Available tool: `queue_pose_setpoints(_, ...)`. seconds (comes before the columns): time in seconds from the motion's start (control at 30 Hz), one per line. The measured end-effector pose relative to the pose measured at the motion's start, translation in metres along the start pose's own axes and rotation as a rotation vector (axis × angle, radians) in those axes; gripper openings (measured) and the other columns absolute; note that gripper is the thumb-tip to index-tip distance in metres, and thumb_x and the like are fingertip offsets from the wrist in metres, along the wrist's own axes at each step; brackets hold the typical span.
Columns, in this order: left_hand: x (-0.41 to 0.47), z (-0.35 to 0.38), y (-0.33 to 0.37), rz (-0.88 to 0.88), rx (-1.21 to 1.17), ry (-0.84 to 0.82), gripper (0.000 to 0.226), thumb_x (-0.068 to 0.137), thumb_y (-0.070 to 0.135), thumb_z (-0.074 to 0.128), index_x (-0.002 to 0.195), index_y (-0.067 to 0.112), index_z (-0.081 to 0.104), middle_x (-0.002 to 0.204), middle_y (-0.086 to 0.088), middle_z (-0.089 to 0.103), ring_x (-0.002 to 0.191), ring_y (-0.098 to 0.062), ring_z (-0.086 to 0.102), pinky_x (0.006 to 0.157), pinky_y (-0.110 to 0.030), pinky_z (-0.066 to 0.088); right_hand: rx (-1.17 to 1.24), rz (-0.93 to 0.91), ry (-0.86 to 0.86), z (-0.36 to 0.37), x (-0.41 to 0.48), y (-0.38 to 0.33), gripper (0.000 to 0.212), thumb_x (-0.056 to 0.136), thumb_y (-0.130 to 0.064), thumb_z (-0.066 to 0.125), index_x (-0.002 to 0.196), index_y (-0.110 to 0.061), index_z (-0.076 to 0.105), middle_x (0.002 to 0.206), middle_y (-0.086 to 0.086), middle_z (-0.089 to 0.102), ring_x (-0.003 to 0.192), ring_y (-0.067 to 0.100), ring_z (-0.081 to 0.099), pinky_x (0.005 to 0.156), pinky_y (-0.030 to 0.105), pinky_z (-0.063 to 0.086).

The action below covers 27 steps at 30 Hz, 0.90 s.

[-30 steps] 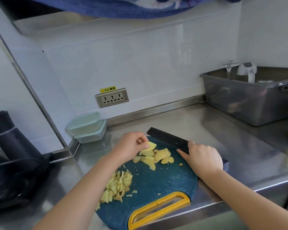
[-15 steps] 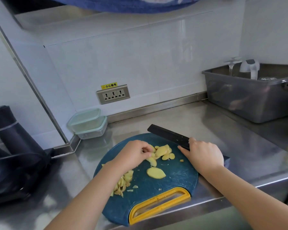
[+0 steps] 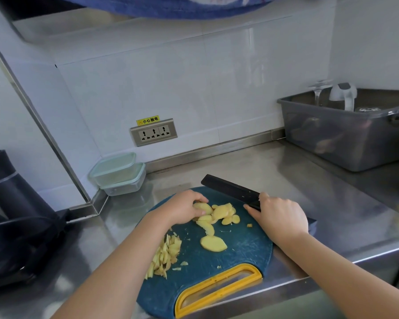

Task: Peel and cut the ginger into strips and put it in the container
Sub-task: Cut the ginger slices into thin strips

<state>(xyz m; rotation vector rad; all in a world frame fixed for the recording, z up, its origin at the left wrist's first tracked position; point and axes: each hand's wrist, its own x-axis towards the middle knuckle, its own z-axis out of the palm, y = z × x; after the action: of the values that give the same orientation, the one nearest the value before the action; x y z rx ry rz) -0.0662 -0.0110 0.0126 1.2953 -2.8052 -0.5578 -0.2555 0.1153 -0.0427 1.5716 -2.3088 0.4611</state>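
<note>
Few at a time, stack ginger slices flat mid cutting board, left hand pinching them, right hand clenched round the black knife.

Countertop is brushed shiny steel, cutting board is matt scratched plastic, wall tiles glossy, upper-right bin smoky translucent plastic.

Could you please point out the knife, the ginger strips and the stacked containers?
knife [image 3: 230, 189], head view, on the black blade.
ginger strips [image 3: 164, 257], head view, middle of the pile.
stacked containers [image 3: 113, 166], head view, on the upper lid.
</note>
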Motion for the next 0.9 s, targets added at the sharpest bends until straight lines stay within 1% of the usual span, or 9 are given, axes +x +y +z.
queue_pose_setpoints(0.07, 0.002, -0.001, 0.000, -0.017, -0.076, 0.048, 0.024, 0.087, 0.022, 0.067, 0.109, 0.025, 0.061, 0.103, 0.006, 0.059, 0.085, -0.008, 0.053, 0.067, -0.018, 0.040, -0.013, -0.003, 0.001, 0.000, 0.000, 0.000, 0.047, 0.096, -0.061, 0.028, 0.094, -0.018, 0.046, 0.083, -0.003, 0.065, 0.077, 0.019, 0.066, 0.055, 0.028, 0.035)
queue_pose_setpoints(0.13, 0.001, -0.003, -0.001, -0.012, -0.145, 0.135, 0.017, 0.083, 0.018, 0.071, 0.095, 0.027, 0.062, 0.093, 0.008, 0.058, 0.079, -0.007, 0.053, 0.064, -0.017, 0.040, -0.016, -0.005, 0.003, 0.001, 0.001, 0.000, 0.050, 0.096, -0.061, 0.028, 0.099, -0.018, 0.051, 0.084, -0.003, 0.066, 0.077, 0.019, 0.066, 0.055, 0.027, 0.036)
queue_pose_setpoints(0.27, -0.016, -0.017, 0.002, 0.037, -0.231, 0.275, 0.017, 0.087, 0.017, 0.067, 0.102, 0.025, 0.069, 0.094, 0.010, 0.063, 0.080, -0.002, 0.057, 0.066, -0.012, 0.038, -0.015, -0.008, 0.006, 0.001, 0.001, 0.001, 0.050, 0.096, -0.061, 0.028, 0.099, -0.017, 0.051, 0.083, -0.003, 0.065, 0.076, 0.019, 0.065, 0.055, 0.027, 0.035)
queue_pose_setpoints(0.47, -0.052, -0.021, 0.022, 0.149, -0.208, -0.190, 0.020, 0.089, 0.024, 0.065, 0.099, 0.039, 0.071, 0.104, 0.016, 0.068, 0.093, -0.005, 0.064, 0.084, -0.023, 0.053, -0.012, -0.007, 0.009, 0.002, 0.002, 0.001, 0.049, 0.096, -0.061, 0.029, 0.098, -0.017, 0.050, 0.083, -0.002, 0.065, 0.076, 0.020, 0.065, 0.055, 0.027, 0.036)
queue_pose_setpoints(0.63, -0.061, 0.001, 0.023, 0.158, -0.095, -0.134, 0.022, 0.092, 0.025, 0.060, 0.111, 0.034, 0.068, 0.107, 0.022, 0.060, 0.096, 0.005, 0.056, 0.088, -0.019, 0.044, -0.001, -0.012, 0.017, 0.003, 0.002, 0.001, 0.050, 0.096, -0.060, 0.030, 0.099, -0.016, 0.052, 0.083, -0.001, 0.066, 0.076, 0.021, 0.066, 0.055, 0.028, 0.036)
queue_pose_setpoints(0.7, -0.064, 0.006, 0.022, 0.157, -0.074, -0.112, 0.026, 0.090, 0.034, 0.061, 0.116, 0.036, 0.064, 0.112, 0.019, 0.055, 0.099, 0.003, 0.053, 0.086, -0.017, 0.041, 0.000, -0.011, 0.019, 0.002, 0.001, 0.001, 0.050, 0.097, -0.060, 0.030, 0.099, -0.016, 0.052, 0.084, -0.001, 0.066, 0.077, 0.021, 0.065, 0.056, 0.028, 0.036)
queue_pose_setpoints(0.77, -0.069, 0.011, 0.023, 0.153, -0.070, -0.114, 0.039, 0.082, 0.042, 0.069, 0.120, 0.039, 0.060, 0.112, 0.018, 0.051, 0.090, 0.000, 0.052, 0.079, -0.017, 0.040, 0.001, -0.010, 0.019, 0.002, 0.001, 0.001, 0.049, 0.097, -0.060, 0.030, 0.098, -0.016, 0.052, 0.084, -0.001, 0.066, 0.076, 0.021, 0.065, 0.055, 0.028, 0.036)
queue_pose_setpoints(0.83, -0.074, 0.016, 0.024, 0.142, -0.017, -0.094, 0.046, 0.076, 0.044, 0.074, 0.119, 0.039, 0.058, 0.109, 0.016, 0.049, 0.082, -0.001, 0.048, 0.074, -0.020, 0.039, -0.005, -0.008, 0.018, 0.002, 0.001, 0.001, 0.049, 0.097, -0.060, 0.030, 0.097, -0.016, 0.051, 0.082, -0.001, 0.065, 0.075, 0.021, 0.065, 0.055, 0.027, 0.036)
queue_pose_setpoints(0.9, -0.079, 0.020, 0.026, 0.117, 0.025, -0.032, 0.040, 0.075, 0.045, 0.074, 0.112, 0.037, 0.060, 0.102, 0.015, 0.050, 0.086, -0.002, 0.047, 0.075, -0.022, 0.040, -0.015, -0.008, 0.018, 0.002, 0.001, 0.001, 0.049, 0.096, -0.061, 0.030, 0.095, -0.016, 0.050, 0.082, -0.001, 0.065, 0.075, 0.021, 0.065, 0.054, 0.027, 0.036)
